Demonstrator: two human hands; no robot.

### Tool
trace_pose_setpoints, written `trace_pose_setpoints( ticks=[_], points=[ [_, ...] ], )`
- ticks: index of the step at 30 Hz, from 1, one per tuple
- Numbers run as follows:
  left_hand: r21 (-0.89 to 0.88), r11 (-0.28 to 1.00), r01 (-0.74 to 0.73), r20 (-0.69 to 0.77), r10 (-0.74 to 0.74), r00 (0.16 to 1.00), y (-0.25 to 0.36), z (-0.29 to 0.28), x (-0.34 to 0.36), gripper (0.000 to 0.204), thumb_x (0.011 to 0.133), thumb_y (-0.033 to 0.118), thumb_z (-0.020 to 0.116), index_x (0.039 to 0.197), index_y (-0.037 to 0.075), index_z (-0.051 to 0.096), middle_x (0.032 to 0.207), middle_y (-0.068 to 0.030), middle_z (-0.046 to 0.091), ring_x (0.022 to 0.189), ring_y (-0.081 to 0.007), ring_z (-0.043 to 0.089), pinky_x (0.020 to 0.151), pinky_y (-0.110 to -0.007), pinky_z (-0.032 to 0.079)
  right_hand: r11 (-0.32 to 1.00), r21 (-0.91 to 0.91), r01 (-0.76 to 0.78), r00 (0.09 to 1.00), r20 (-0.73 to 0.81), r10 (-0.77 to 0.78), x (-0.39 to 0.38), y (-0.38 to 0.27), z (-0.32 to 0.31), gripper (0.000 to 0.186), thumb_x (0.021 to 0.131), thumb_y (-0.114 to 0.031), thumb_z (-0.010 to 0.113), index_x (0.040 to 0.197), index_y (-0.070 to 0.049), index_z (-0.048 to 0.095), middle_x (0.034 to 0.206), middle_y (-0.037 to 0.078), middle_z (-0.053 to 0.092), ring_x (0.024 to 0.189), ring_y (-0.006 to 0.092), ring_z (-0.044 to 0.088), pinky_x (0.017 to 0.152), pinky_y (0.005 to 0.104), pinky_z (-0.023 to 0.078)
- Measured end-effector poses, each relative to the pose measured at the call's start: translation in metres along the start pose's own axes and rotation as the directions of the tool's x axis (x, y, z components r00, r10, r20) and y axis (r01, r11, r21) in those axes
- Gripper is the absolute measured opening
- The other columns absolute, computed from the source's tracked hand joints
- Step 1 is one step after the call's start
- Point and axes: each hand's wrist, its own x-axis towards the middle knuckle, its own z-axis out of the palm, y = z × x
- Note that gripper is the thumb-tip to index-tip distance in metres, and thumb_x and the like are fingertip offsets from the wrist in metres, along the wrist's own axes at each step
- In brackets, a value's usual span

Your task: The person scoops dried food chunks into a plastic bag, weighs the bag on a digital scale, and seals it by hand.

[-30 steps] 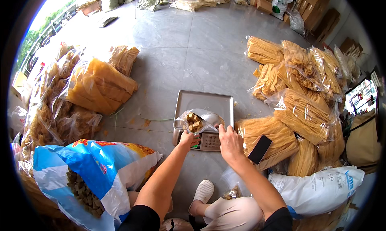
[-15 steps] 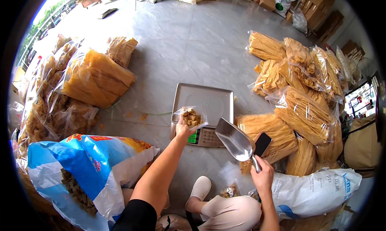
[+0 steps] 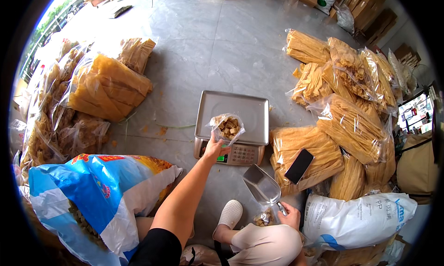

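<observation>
Centrally, as I view it through the head camera, a flat metal weighing scale (image 3: 231, 104) stands on the grey floor (image 3: 185, 71), its keypad (image 3: 241, 153) toward the wearer. Above its plate, near the front edge, is a small clear bag (image 3: 229, 127) filled with brown chunks; I cannot tell whether its underside rests on the metal. The left hand (image 3: 215, 149) reaches in from below, its fingers partly closed on the bag's lower left edge, some of them hidden from me by the plastic. The right hand (image 3: 289, 215), lower and well apart from the scale, is curled around the handle of a metal scoop (image 3: 263, 187), whose hollow faces up and whose broad lip points toward the scale. Just below the scoop I note a second clear bag (image 3: 264, 218) of similar chunks, beside the wearer's knee. To the left, a large blue and white sack (image 3: 95, 180) gapes over darker blocks (image 3: 83, 222). To the right, a black phone (image 3: 299, 166) lies on a bag of yellow strips (image 3: 282, 162), with a white sack (image 3: 354, 215) nearer the wearer.
</observation>
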Motion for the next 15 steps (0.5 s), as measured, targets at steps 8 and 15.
trace_pose_setpoints(
  ticks=[8, 15],
  points=[
    [-0.065, 0.997, 0.045, -0.030, -0.047, 0.998, -0.010, -0.004, -0.029, 0.107, 0.085, 0.025, 0.065, 0.139, 0.011, -0.027, 0.129, -0.0215, 0.043, 0.093, -0.0335, 0.063, 0.074, -0.037, 0.057, 0.996, 0.065, -0.057, 0.993, 0.111, 0.049, -0.009, 0.045, 0.030, 0.040, 0.067, -0.011, 0.069, 0.104, 0.003, 0.063, 0.087, 0.016, 0.068, 0.079, 0.0214, 0.067, 0.074, 0.0301, 0.051],
    [-0.118, 0.993, 0.033, -0.187, -0.055, 0.981, -0.067, -0.009, -0.091, 0.107, 0.080, 0.021, 0.069, 0.141, 0.009, -0.019, 0.121, -0.0218, 0.050, 0.082, -0.0293, 0.065, 0.065, -0.037, 0.057, 0.976, 0.060, -0.210, 0.971, 0.131, 0.201, -0.029, 0.098, 0.061, 0.044, 0.068, -0.015, 0.069, 0.109, 0.001, 0.062, 0.090, 0.016, 0.068, 0.081, 0.0216, 0.067, 0.074, 0.0306, 0.051]
  ],
)
